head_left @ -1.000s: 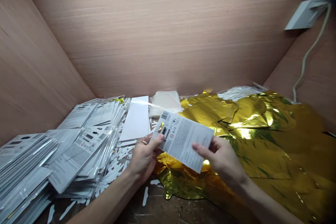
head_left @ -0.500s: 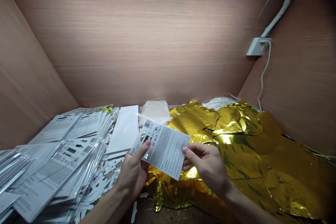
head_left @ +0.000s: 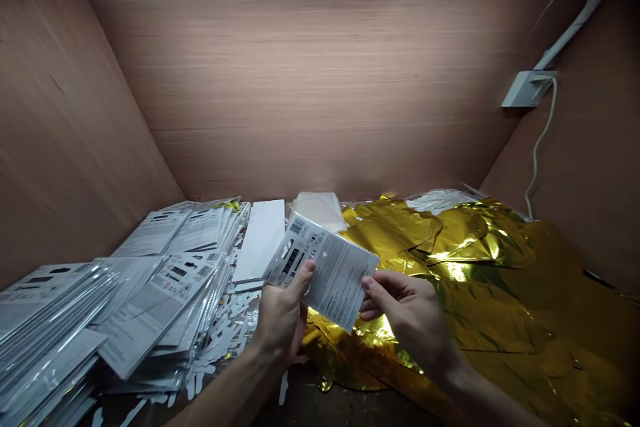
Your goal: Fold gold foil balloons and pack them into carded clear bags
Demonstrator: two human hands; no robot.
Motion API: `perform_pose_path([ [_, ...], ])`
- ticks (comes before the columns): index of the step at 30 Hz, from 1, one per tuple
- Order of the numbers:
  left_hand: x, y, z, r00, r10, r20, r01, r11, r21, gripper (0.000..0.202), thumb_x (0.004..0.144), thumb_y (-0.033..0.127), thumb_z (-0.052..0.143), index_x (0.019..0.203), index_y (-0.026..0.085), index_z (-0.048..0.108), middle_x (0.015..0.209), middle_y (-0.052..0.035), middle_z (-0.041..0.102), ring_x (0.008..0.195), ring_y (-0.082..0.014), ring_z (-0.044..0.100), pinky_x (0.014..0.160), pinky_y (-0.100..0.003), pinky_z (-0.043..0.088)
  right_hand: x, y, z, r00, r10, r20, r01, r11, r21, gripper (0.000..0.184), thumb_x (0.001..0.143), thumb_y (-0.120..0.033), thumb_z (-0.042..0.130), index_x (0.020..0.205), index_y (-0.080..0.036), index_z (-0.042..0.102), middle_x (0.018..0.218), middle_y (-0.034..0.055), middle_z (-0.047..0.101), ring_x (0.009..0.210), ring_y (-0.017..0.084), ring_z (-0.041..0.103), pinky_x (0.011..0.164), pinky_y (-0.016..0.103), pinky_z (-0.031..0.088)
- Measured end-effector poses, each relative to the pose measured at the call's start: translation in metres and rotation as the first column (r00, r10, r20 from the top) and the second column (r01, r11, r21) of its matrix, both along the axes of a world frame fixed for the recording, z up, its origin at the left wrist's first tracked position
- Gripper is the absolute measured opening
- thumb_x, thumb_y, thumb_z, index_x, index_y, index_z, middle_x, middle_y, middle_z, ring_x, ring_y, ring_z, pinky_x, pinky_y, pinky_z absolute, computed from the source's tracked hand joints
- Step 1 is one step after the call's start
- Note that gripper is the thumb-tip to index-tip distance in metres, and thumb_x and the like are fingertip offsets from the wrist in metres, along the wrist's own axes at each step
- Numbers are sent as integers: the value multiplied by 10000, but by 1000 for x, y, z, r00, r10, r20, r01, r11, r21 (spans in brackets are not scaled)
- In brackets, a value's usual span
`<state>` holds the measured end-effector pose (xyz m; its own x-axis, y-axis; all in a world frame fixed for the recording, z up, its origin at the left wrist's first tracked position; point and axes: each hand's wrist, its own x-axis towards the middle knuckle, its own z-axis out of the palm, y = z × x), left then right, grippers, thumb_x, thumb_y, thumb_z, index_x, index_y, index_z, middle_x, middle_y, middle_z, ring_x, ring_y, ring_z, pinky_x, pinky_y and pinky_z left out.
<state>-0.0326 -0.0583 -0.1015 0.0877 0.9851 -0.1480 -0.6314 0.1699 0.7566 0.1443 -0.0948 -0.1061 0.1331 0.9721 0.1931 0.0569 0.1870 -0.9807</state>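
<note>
Between my two hands is a printed card in a clear plastic packet (head_left: 333,273), tilted, its text side with a barcode towards me. My left hand (head_left: 285,310) is closed on its left end, the thumb lying on the printed face. At the packet's lower right edge my right hand (head_left: 403,307) pinches with thumb and forefinger; its other fingers are curled behind. Flat gold foil balloons (head_left: 480,313) lie in a heap beneath and to the right of the packet. Left of my hands are piles of similar packets (head_left: 155,307).
A stack of white cards (head_left: 263,237) and some translucent sheets (head_left: 320,210) lie behind my hands. Small white cut pieces (head_left: 227,333) are scattered beside the packets. Wooden walls (head_left: 320,87) enclose the bench, with a white socket box (head_left: 529,89) and cable at the right.
The view has shifted left, so everything sits further right in the picture. Both hands keep hold of the packet; my left thumb has slid along its face, showing more of the printed pictures.
</note>
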Motion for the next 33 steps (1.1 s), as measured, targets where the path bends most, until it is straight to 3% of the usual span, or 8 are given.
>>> perform_pose_path([
  [5,4,-4,2,999,43,21,-44,999,2,448,785,181,880,1189,88,710,1142,-158,778,1158,-306,715,1013,-414,604,-5,-2,-3,999,-20,-27,20,1000,3,386,852,-527,781,792,-148,743,698,67,726,621,216,728,608,317,679],
  [15,-2,-2,5,1000,4,-6,-4,999,40,407,745,216,911,1103,102,755,1117,-147,788,1152,-312,719,1013,-408,604,4,-6,-4,1000,18,-19,-18,1000,4,399,844,-530,789,788,-136,752,681,79,730,611,227,737,604,326,682],
  [21,2,-7,1,999,-7,-46,10,998,57,459,754,271,909,1150,111,739,1122,-141,786,1194,-324,696,1028,-429,592,-2,-8,-2,998,-53,-31,54,998,30,381,827,-521,808,802,-142,774,656,72,725,562,209,721,560,297,669],
  [25,3,-8,2,997,16,-75,-10,997,75,428,721,276,929,1061,81,758,1114,-156,785,1197,-325,693,1056,-422,575,-1,-8,-3,998,-34,-47,35,999,23,391,823,-524,812,793,-137,769,649,76,724,561,213,722,570,305,673],
  [28,2,-7,4,999,10,-53,-4,995,97,458,709,260,937,1098,98,759,1121,-142,787,1208,-312,689,1067,-407,568,5,-8,-7,999,-20,-46,20,1000,10,386,822,-517,817,783,-136,764,680,85,735,603,225,738,598,319,683],
  [33,6,-12,0,998,-24,-54,26,999,33,442,759,271,907,1120,75,745,1099,-159,787,1196,-312,696,1060,-415,575,0,-8,-6,998,-41,-56,42,999,22,376,830,-519,810,826,-145,779,692,74,731,603,213,730,589,307,679],
])
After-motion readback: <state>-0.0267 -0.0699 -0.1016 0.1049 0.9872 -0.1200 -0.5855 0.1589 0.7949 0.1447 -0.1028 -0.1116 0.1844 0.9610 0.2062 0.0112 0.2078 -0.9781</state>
